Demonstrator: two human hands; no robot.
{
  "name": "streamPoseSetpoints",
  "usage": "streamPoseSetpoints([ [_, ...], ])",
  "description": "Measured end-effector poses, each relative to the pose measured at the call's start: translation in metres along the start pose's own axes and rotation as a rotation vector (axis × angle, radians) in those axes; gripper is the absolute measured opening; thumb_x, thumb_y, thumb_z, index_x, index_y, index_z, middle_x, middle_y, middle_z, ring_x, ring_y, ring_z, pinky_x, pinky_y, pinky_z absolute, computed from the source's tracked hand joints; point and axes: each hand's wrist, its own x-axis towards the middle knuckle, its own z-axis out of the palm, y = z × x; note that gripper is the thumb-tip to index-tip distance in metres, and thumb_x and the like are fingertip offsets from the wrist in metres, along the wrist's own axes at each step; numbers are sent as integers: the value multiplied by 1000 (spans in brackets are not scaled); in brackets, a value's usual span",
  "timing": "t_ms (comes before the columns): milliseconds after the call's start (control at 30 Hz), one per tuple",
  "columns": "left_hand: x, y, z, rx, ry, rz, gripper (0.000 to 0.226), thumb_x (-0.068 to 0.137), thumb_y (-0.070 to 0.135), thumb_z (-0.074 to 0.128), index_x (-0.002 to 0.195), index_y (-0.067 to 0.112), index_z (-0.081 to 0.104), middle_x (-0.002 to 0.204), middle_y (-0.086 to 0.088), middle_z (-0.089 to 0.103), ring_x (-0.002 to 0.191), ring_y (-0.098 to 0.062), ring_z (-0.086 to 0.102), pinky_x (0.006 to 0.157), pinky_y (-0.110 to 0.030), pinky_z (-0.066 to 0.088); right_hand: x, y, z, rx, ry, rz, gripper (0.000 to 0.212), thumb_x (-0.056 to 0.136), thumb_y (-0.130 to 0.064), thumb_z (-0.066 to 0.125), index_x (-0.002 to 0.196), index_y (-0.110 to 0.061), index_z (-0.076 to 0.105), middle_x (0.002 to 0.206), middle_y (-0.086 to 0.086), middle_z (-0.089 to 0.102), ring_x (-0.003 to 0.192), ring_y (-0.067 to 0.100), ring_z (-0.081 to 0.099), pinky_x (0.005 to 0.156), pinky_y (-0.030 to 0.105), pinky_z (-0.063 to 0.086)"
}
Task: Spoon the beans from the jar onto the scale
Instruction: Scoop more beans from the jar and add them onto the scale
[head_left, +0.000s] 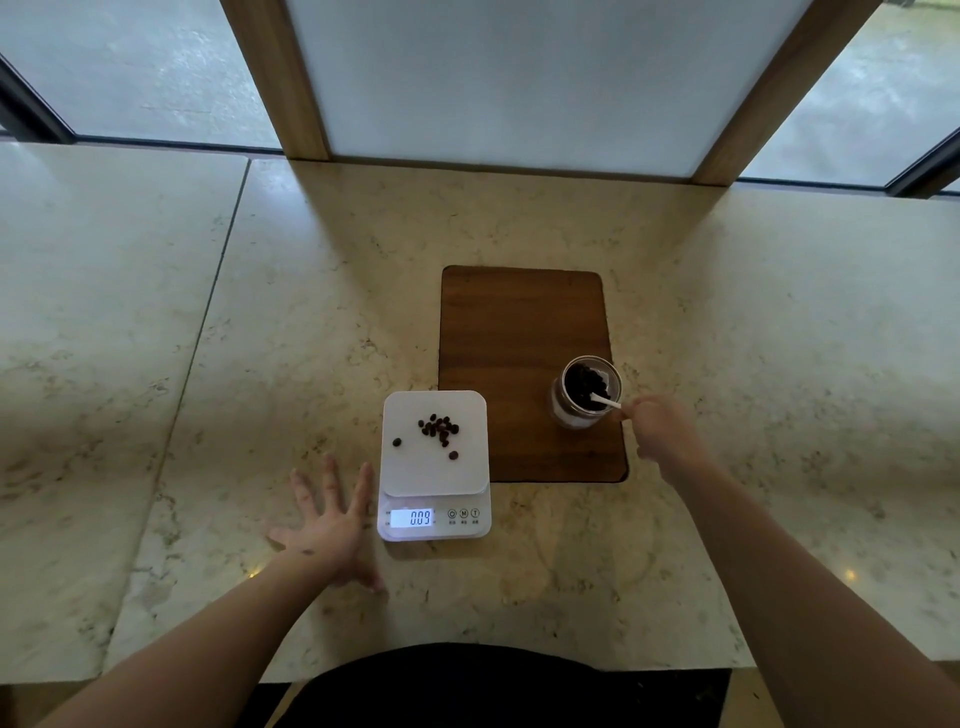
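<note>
A white digital scale (410, 470) stands on the marble counter, its lit display reading 0.09. Several dark beans (439, 428) lie on its platform, two of them apart from the small heap. A glass jar (587, 392) of dark beans stands on the near right corner of a wooden board. My right hand (662, 428) holds a white spoon (605, 401) by the handle, with the bowl dipped into the jar's beans. My left hand (330, 525) rests flat on the counter just left of the scale, fingers spread and holding nothing.
The dark wooden board (519, 338) lies behind and right of the scale. A wood-framed white panel (498, 78) rises at the counter's back edge, with windows on both sides. A seam in the marble counter (202, 322) runs along the left.
</note>
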Motion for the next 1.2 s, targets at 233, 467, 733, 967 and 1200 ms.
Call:
streamPoseSetpoints([
  [233, -3, 1, -1, 7, -12, 2, 173, 36, 82, 86, 126, 48, -57, 129, -3, -73, 118, -46, -61, 99, -92, 10, -1, 5, -2, 47, -48, 38, 28, 92, -8, 48, 81, 10, 66, 28, -11, 35, 47, 18, 38, 44, 29, 30],
  [467, -6, 2, -2, 17, -13, 6, 171, 43, 79, 88, 128, 45, -57, 129, -4, -73, 119, -47, -60, 101, -92, 9, 3, 9, 0, 87, -38, 57, 29, 92, -8, 48, 72, -3, 68, 32, -9, 37, 32, 10, 36, 38, 27, 27],
  [733, -11, 4, -5, 31, -14, 2, 168, 47, 77, 87, 126, 44, -57, 126, -4, -74, 111, -43, -64, 101, -91, 10, 10, 17, 2, 166, -39, 76, 40, 94, -11, 50, 56, -14, 64, 30, -10, 36, 24, 6, 32, 35, 24, 25],
  [967, -13, 3, -6, 25, -14, 18, 169, 45, 79, 86, 126, 45, -58, 129, -6, -73, 121, -47, -59, 101, -92, 10, 12, 21, 6, 194, -35, 79, 43, 96, -17, 52, 54, -17, 60, 52, 1, 31, 44, 18, 30, 38, 26, 24],
  [1200, -13, 5, -7, 18, -24, 9, 167, 48, 79, 86, 128, 44, -56, 134, -7, -70, 128, -50, -54, 103, -90, 11, 12, 25, 7, 207, -91, 99, 35, 101, -20, 44, 73, -12, 63, 57, 1, 30, 49, 16, 28, 42, 26, 23],
])
